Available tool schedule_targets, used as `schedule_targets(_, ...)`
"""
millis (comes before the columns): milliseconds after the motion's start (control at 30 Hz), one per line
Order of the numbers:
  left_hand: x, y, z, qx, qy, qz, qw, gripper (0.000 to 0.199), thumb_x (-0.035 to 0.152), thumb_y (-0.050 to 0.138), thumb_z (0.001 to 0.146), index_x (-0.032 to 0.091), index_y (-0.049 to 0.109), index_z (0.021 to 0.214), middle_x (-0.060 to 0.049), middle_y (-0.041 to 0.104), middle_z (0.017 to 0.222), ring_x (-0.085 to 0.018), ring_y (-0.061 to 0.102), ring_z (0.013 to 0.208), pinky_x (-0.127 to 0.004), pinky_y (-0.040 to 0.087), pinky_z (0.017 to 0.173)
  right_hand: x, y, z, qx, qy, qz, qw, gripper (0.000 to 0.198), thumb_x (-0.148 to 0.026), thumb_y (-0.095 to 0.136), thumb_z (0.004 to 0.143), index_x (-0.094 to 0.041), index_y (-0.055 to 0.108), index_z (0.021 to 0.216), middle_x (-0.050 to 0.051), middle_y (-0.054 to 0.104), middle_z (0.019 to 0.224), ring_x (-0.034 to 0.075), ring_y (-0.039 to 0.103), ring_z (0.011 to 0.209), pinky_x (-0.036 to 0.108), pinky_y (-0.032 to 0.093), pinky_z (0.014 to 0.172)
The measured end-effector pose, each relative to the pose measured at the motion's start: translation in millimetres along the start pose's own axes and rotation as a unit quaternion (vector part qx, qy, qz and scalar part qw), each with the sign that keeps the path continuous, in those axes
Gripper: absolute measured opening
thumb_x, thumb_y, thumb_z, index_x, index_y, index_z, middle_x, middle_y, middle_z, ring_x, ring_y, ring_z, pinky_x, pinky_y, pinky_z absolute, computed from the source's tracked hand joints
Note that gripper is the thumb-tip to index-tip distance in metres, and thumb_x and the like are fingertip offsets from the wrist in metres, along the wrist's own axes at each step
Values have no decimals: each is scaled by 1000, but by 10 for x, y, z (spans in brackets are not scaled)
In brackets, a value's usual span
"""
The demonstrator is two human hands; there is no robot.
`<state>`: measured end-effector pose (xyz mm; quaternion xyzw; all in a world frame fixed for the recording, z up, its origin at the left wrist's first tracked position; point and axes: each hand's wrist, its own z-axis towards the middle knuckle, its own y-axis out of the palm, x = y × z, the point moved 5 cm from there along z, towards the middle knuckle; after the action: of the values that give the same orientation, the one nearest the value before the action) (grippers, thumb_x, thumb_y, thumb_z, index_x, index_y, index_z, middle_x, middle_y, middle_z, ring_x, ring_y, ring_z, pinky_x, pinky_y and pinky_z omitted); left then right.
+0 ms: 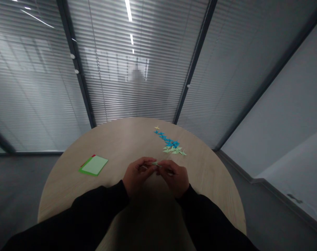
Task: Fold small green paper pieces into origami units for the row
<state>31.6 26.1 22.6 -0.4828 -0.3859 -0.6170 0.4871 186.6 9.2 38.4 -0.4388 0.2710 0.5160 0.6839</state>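
Between my two hands, over the middle of the table, is a small piece of pale green folded paper (155, 163). My left hand (138, 174) pinches it from the left with thumb and forefinger. From the right, my right hand (174, 175) pinches the same piece, and the fingertips of both hands almost meet. Most of the paper is hidden by the fingers, so its exact shape cannot be made out. Just beyond my right hand lie several pale green folded paper pieces (174, 150), pointed like small origami cranes. Several blue ones (168, 141) trail away behind them.
A round wooden table (121, 139) spans the view. At its far side sits one yellow folded paper piece (157, 128). On the left lies a stack of square paper sheets (95, 165), pale green on top, with brighter green and red edges showing. Glass panels with blinds (137, 101) stand behind.
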Motion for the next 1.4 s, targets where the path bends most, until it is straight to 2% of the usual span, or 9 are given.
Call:
schedule_targets(133, 38, -33, -28, 9, 45, 34, 998, 21, 36, 70, 79, 17, 70, 89, -5, 73, 86, -18, 68, 80, -28, 53, 73, -121, -44, -4, 15, -91, -70, 993, 11, -24, 62, 83, -22, 71, 89, 4, 76, 84, 19, 73, 75, 28, 58, 69)
schedule_targets(367, 78, -84, -22, 1, 60, 63, 996, 18, 34, 69, 80, 17, 68, 86, -5, 74, 84, -18, 69, 77, -28, 54, 73, -196, -65, 34, 5, -137, -56, 989, 9, -28, 66, 84, -23, 73, 88, 5, 75, 87, 18, 71, 80, 29, 56, 74)
schedule_targets(567, 124, -62, -47, 5, 94, 117, 989, 12, 28, 65, 81, 17, 64, 81, -4, 71, 78, -16, 67, 72, -27, 53, 70, -65, -28, 46, 1, -16, 47, 999, 12, -33, 68, 82, -21, 69, 82, 3, 73, 77, 16, 68, 67, 26, 54, 62)
schedule_targets(667, 109, -43, -42, 18, 80, 119, 989, 13, 30, 65, 81, 17, 62, 80, -4, 71, 77, -16, 67, 71, -26, 52, 66, 6, -5, 33, 10, 27, 66, 997, 15, -34, 69, 80, -20, 67, 82, 2, 72, 73, 16, 67, 64, 25, 53, 60)
schedule_targets(800, 84, -12, -36, 6, 43, 103, 994, 18, 34, 64, 81, 17, 61, 81, -4, 70, 78, -17, 67, 70, -25, 50, 59, 27, -5, 38, 23, 31, 69, 997, 16, -35, 70, 79, -19, 66, 83, 2, 70, 73, 16, 66, 65, 26, 52, 61)
schedule_targets(933, 96, 8, -41, 2, 43, 94, 995, 20, 36, 65, 81, 17, 60, 79, -4, 68, 77, -16, 65, 71, -27, 50, 64, 26, -21, 44, 37, 38, 62, 997, 16, -35, 68, 80, -19, 64, 81, 2, 68, 69, 15, 64, 63, 26, 50, 60)
schedule_targets(1133, -16, 45, -18, -26, -10, -61, 998, 38, 42, 68, 80, 16, 59, 105, -3, 66, 78, -16, 63, 73, -29, 51, 69, -22, -2, 37, 5, 9, 34, 999, 13, -34, 67, 81, -21, 63, 82, 4, 71, 76, 18, 68, 69, 30, 54, 66)
schedule_targets(1267, -83, 30, -7, -23, -51, -89, 994, 34, 42, 72, 76, 13, 63, 93, -3, 67, 77, -15, 62, 71, -30, 50, 71, -15, 7, 38, 2, 6, 26, 1000, 13, -33, 68, 80, -21, 63, 81, 4, 71, 77, 19, 69, 71, 31, 55, 66)
schedule_targets(1400, -53, 6, -14, -12, -49, -47, 998, 30, 41, 72, 76, 14, 65, 85, -3, 67, 73, -15, 62, 71, -30, 49, 71, 40, 26, 44, 0, 19, 51, 999, 15, -34, 69, 79, -21, 62, 83, 3, 70, 77, 18, 69, 70, 30, 55, 66)
